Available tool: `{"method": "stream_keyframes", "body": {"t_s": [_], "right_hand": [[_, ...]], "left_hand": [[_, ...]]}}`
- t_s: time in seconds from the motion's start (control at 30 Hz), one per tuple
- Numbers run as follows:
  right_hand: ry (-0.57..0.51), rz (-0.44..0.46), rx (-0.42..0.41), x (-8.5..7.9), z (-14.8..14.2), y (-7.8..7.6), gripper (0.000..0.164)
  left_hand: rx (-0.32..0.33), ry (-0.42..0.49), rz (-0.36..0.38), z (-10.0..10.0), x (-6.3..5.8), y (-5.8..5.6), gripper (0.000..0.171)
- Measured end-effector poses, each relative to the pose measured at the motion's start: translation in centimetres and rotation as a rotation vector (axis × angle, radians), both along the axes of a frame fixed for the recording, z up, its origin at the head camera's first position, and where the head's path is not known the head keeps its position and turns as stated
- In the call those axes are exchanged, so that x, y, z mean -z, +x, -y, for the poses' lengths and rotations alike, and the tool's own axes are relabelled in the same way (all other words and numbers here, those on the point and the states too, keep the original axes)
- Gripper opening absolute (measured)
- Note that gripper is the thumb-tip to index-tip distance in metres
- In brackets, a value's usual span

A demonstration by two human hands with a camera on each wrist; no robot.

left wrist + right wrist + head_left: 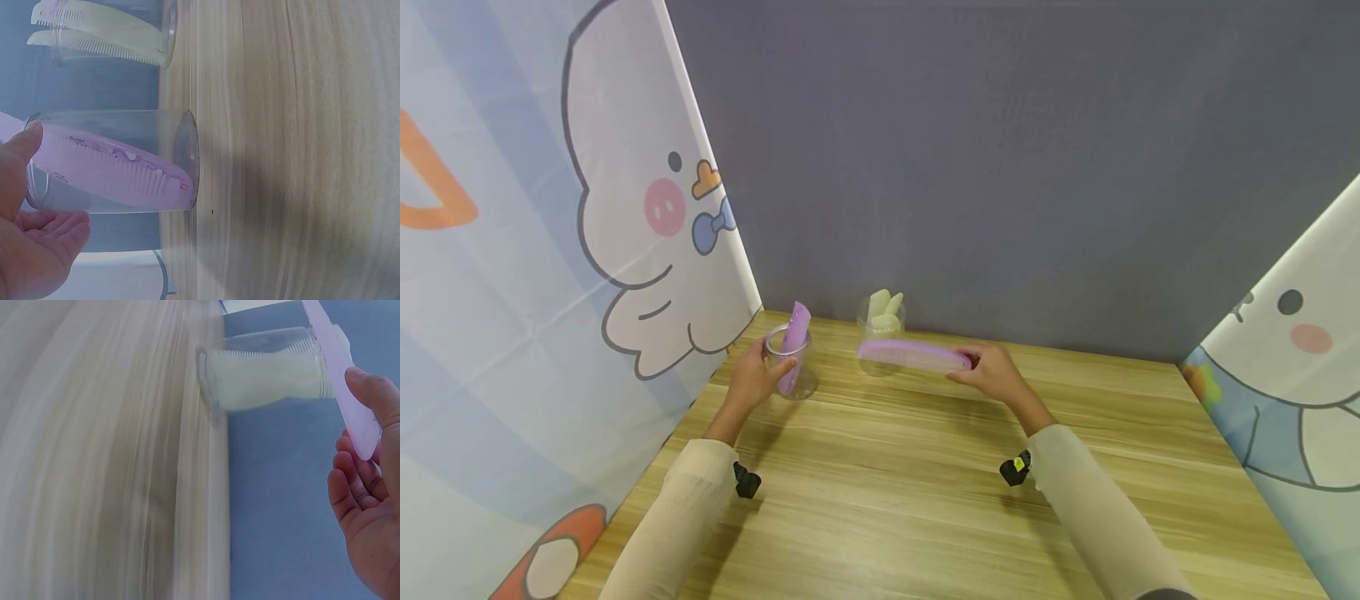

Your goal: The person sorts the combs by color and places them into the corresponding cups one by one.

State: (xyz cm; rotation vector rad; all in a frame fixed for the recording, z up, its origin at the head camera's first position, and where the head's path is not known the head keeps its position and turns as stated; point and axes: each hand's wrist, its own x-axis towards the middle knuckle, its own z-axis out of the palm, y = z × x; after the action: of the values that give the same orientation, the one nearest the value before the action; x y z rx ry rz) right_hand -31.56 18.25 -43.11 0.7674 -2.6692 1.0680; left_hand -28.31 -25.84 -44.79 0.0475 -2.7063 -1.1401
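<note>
My left hand [754, 377] grips a clear jar [805, 385] near its rim, thumb on one side and fingers on the other. Inside it a purple comb [119, 165] leans at a slant, its upper end sticking out past the rim. In my right hand [996, 373] a second purple comb [913, 353] is pinched by one end. It is held level above the table, teeth downward, its far end pointing left. Behind that far end stands another clear jar [215, 378] holding pale green combs [269, 378], which the purple comb partly covers in the head view.
Both jars stand on a wood-grain table [880, 500] near its back edge. A dark grey panel [970, 167] rises behind. Cartoon-printed cloth [512, 333] hangs along the left side, with more printed cloth [1300, 392] at the right.
</note>
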Motion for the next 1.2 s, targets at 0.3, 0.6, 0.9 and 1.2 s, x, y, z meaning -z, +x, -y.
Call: {"method": "stream_keyframes", "body": {"t_s": [0.3,0.6,0.9,1.2], "right_hand": [[0.032,-0.018,-0.015,-0.9,2.3,-0.5,0.039],[0.012,-0.036,-0.026,-1.6,4.9,-0.9,0.041],[-0.012,-0.051,-0.051,-2.6,7.6,-1.0,0.039],[0.044,-0.101,-0.052,-3.9,9.7,-1.1,0.039]], "left_hand": [[-0.003,-0.001,-0.007,-0.2,0.2,0.1,0.078],[-0.005,0.002,-0.005,-0.1,0.2,0.2,0.078],[0.001,-0.014,-0.014,-0.1,0.2,0.0,0.077],[-0.006,-0.023,-0.035,-0.3,0.1,0.1,0.075]]}}
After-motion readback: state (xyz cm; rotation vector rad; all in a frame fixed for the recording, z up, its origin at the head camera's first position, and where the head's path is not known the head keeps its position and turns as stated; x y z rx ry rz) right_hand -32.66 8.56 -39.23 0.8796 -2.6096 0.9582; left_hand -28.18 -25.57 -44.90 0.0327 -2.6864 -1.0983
